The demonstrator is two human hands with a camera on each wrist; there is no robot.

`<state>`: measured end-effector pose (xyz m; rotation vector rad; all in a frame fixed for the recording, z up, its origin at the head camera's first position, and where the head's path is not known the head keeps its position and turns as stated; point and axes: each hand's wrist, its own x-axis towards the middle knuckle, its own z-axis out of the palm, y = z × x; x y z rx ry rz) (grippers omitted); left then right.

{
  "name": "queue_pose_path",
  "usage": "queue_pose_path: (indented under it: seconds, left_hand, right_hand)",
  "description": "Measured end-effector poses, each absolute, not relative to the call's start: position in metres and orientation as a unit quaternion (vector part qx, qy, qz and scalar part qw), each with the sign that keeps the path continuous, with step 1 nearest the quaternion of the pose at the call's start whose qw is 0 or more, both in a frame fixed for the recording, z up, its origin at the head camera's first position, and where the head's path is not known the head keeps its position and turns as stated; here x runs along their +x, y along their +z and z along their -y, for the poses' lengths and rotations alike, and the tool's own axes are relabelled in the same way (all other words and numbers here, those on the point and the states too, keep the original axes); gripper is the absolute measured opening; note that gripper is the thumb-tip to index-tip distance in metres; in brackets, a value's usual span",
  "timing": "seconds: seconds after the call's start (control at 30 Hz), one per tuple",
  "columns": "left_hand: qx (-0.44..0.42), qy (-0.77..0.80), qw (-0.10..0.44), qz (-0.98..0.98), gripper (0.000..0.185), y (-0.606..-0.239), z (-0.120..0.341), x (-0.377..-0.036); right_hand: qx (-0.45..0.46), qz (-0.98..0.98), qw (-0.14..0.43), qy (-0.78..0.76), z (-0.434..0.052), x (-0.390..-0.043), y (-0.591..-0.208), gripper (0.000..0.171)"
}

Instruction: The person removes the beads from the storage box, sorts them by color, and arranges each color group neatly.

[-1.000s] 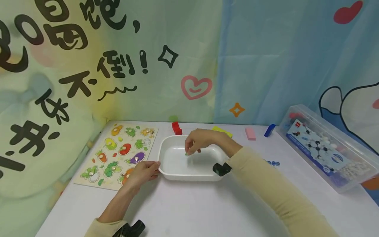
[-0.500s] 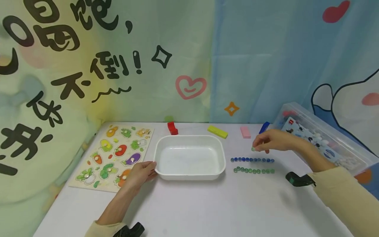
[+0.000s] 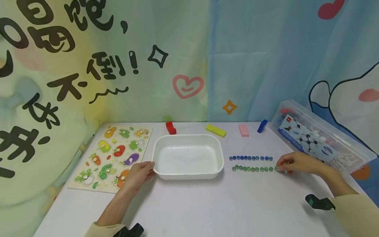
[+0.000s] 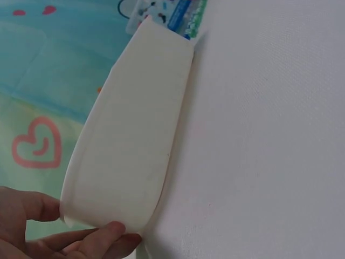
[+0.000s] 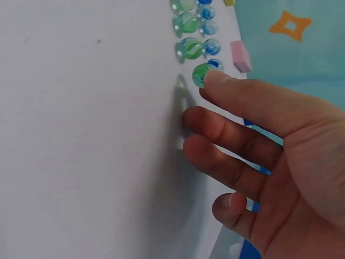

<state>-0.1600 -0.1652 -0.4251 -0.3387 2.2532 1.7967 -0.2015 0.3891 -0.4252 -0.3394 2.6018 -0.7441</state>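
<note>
My right hand point(image 3: 302, 163) pinches a green marble point(image 5: 199, 75) between thumb and forefinger at the right end of a row of green marbles point(image 3: 253, 169). The other fingers curl loosely over the table in the right wrist view. Just behind runs a parallel row of smaller-looking blue marbles point(image 3: 249, 158). My left hand point(image 3: 139, 174) holds the left end of a white rectangular tray point(image 3: 189, 176). In the left wrist view the thumb is at the tray's rim and the fingers are against its end wall. Nothing lies inside the tray.
A vegetable puzzle board point(image 3: 111, 158) lies left of the tray. Along the back are red point(image 3: 170, 128), yellow point(image 3: 215, 130), pink point(image 3: 243, 130) and blue point(image 3: 262, 126) blocks. A clear plastic box point(image 3: 322, 141) of molecule-model parts stands behind my right hand.
My right hand has moved from over the tray, carrying a green marble rightward, and then down to the end of the green row. The left hand has kept its hold on the tray.
</note>
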Motion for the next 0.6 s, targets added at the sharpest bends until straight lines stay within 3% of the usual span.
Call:
queue_pose_path:
  seconds: [0.6]
  left_hand:
    - [-0.097,0.617,0.126,-0.770,0.040,-0.4232,0.1666,-0.1600]
  right_hand:
    - [-0.123,-0.940,0.180,-0.262,-0.3903,-0.1982,-0.4314,0.025]
